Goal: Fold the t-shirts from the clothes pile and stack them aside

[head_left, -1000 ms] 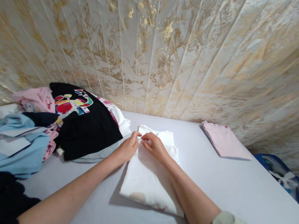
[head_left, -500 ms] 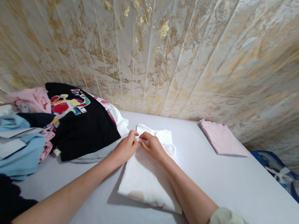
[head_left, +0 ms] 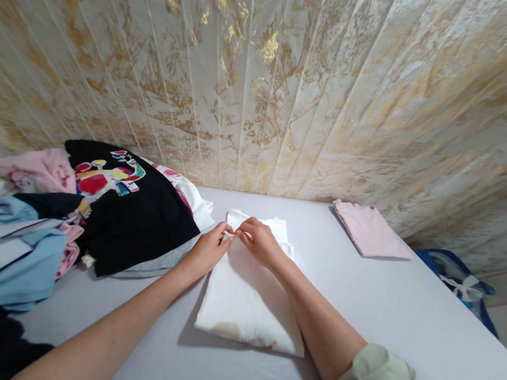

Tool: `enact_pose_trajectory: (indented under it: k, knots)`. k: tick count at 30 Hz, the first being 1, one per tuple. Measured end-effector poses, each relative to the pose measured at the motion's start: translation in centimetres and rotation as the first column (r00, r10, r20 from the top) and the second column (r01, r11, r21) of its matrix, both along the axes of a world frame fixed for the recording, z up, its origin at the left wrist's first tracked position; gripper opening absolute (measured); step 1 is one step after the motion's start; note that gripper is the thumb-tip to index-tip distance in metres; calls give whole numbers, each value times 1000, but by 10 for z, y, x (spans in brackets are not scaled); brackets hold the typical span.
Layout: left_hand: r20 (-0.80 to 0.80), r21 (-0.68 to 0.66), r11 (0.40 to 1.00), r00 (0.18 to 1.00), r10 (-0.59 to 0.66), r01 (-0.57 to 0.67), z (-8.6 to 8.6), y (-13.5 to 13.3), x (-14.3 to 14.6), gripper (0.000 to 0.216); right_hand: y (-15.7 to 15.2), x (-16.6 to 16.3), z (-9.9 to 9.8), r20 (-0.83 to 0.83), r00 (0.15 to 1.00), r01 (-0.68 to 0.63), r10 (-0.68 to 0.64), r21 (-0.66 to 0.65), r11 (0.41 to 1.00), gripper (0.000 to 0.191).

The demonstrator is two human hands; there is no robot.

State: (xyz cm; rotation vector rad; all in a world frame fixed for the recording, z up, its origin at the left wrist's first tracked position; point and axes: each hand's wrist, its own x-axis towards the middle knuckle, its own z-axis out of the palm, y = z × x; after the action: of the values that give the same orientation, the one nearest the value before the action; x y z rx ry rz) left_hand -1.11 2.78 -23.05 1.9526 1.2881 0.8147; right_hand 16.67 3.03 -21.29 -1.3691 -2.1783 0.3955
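A folded white garment (head_left: pixel 245 297) lies lengthwise on the pale grey table (head_left: pixel 400 330) in front of me. My left hand (head_left: pixel 207 249) and my right hand (head_left: pixel 258 243) meet over its far end, fingertips almost touching. Both pinch the white fabric there between thumb and fingers. A faint coloured print shows through the near edge of the garment.
A heap of unfolded clothes (head_left: pixel 36 220) fills the left side, topped by a black shirt with a bright print (head_left: pixel 125 203). A folded pink garment (head_left: pixel 368 237) lies at the far right by the gold-marbled wall (head_left: pixel 262 85). A blue bag (head_left: pixel 461 282) sits beyond the table's right edge.
Both hands have stayed pinched together at the far end of the white garment. The view has drifted slightly, so everything sits a little further left and higher.
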Motion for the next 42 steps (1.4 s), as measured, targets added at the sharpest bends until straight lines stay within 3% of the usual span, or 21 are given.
enact_pose_trajectory:
  k: [3,5,10,14,20,24,28,32,34,37,39,42]
  knots:
    - [52,2,1000,998,22,-22,-8,6,-2,16,1,36,17,52,991,125,-123,-26,992,17]
    - [99,-36,999,995,27,-24,-9,8,-3,17,-2,63,22,124,974,203,-190,-110,973,18]
    - [192,-130,991,979,70,-45,-9,10,-2,22,-21,104,8,208,960,246,-188,-306,920,20]
    - [212,-151,986,972,97,-65,-12,11,-2,25,-30,107,-4,157,961,269,-228,-340,901,20]
    - [213,-182,981,972,103,-64,-10,10,-3,31,-24,107,-6,22,959,261,-284,-466,845,18]
    - [226,-253,968,972,68,-9,-8,10,-6,37,-24,108,-4,-127,941,185,-313,-582,792,10]
    - [216,-300,954,975,49,19,-4,5,-7,37,-29,109,3,-280,882,119,-378,-645,755,14]
    - [260,-247,969,963,75,-9,13,3,0,28,-28,111,14,-403,823,56,-401,-645,762,21]
    - [300,-208,978,950,90,-27,25,13,6,26,-20,109,18,-496,766,57,-409,-581,812,25]
    - [325,-188,976,930,171,-113,32,43,17,27,0,102,12,-609,648,191,-458,-453,871,29]
    - [256,-217,950,926,276,-223,26,65,22,25,13,96,1,-593,618,285,-517,-444,850,31]
    - [172,-237,927,926,336,-292,6,84,23,14,23,92,-21,-481,664,326,-573,-504,800,33]
